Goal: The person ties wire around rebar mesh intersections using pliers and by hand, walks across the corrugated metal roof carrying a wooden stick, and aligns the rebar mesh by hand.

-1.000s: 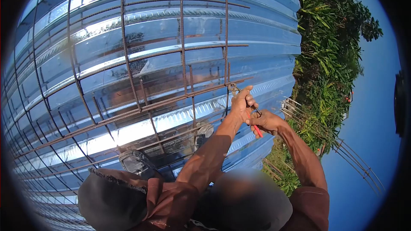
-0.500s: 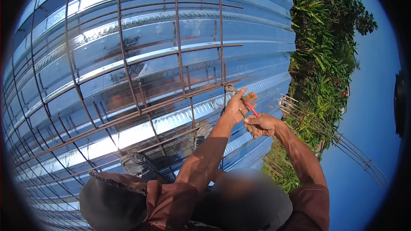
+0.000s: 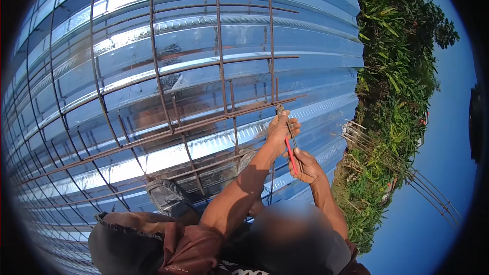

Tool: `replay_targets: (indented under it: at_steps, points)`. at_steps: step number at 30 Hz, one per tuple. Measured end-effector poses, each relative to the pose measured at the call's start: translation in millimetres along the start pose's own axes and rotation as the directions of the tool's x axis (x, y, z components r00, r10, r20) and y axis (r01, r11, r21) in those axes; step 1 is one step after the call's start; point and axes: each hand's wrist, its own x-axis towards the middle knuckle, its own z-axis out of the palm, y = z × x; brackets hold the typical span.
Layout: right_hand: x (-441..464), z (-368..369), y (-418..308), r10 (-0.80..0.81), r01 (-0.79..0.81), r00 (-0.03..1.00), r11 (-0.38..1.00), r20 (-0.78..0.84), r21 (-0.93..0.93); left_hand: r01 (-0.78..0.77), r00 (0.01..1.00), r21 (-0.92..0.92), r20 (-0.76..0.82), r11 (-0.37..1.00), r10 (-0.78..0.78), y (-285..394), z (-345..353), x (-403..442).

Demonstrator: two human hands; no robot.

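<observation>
A pair of end-cutting pincers with a red handle reaches up to a crossing of rusty rebar. My right hand is closed round the lower part of its handles, which stand apart. Higher up, my left hand wraps the tool just below its jaws, thumb near the head and the other fingers curled behind. The jaws touch or nearly touch the bar junction; any wire there is too small to make out.
A rebar grid lies over shiny corrugated metal decking. My boots stand among the bars, my knees bent close by. Beyond the decking's edge are green plants and a bundle of protruding bars.
My right hand has moved left and slightly down, and the handles now stand apart. My left hand has gone from spread fingers to curling round the tool near its jaws.
</observation>
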Motion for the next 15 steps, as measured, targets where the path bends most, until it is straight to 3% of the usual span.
replay_targets:
  at_steps: [3, 4, 5, 6, 7, 8, 9, 10, 11, 12, 13, 15]
  points:
    - [17.7, 9.3, 40.9, -0.106, 0.107, 0.994, 0.972, -0.017, 0.211, 0.030, 0.999, 0.029, 0.038, 0.999, -0.031, -1.4, -11.2, 9.9]
    - [18.1, 23.0, 39.4, -0.180, 0.181, 0.983, 0.936, -0.030, 0.301, -0.026, 1.000, 0.216, 0.008, 0.976, 0.025, -3.4, -10.7, 14.7]
    - [11.2, 34.4, 35.0, -0.254, 0.266, 0.964, 0.939, -0.082, 0.219, -0.073, 0.996, 0.397, -0.009, 0.915, 0.084, -5.8, -10.5, 19.1]
    - [6.5, 35.0, 30.5, -0.261, 0.273, 0.962, 0.934, -0.080, 0.229, -0.075, 0.996, 0.409, -0.007, 0.909, 0.085, -5.3, -6.8, 16.8]
    - [2.9, 32.2, 25.9, -0.298, 0.262, 0.947, 0.934, -0.124, -0.244, -0.064, 0.994, 0.349, -0.058, 0.935, 0.089, -2.8, 0.2, 9.8]
    - [1.0, 26.7, 20.9, -0.349, 0.168, 0.925, 0.730, -0.151, -0.662, -0.056, 0.990, 0.287, -0.107, 0.956, 0.090, -1.1, 6.5, 1.7]
    - [2.1, 19.8, 13.6, -0.313, 0.081, 0.937, 0.623, -0.154, -0.778, -0.013, 0.999, 0.085, -0.036, 0.996, 0.016, 1.2, 4.4, -4.7]
    - [1.8, 15.5, 8.8, -0.322, 0.089, 0.935, 0.626, -0.152, -0.775, -0.016, 0.999, 0.095, -0.031, 0.995, 0.019, 0.6, -4.3, -2.4]
    - [1.0, 12.5, 5.4, -0.219, 0.157, 0.973, 0.859, -0.074, -0.487, -0.027, 0.993, 0.026, 0.117, 0.999, 0.024, 0.2, -15.5, 2.0]
    - [0.3, 9.6, 3.6, -0.148, 0.153, 0.988, 0.980, 0.044, -0.127, -0.024, 0.966, -0.042, 0.258, 0.999, 0.034, -0.5, -27.4, 6.3]
    - [0.2, 5.3, 1.8, -0.123, 0.119, 0.979, 0.992, 0.162, 0.030, 0.004, 0.956, -0.067, 0.294, 0.998, 0.016, 2.2, -34.2, 8.9]
    - [9.6, -1.1, 13.2, -0.175, 0.152, 0.957, 0.982, 0.230, 0.113, -0.032, 0.958, 0.010, 0.286, 0.999, 0.028, 7.2, -38.5, 12.1]
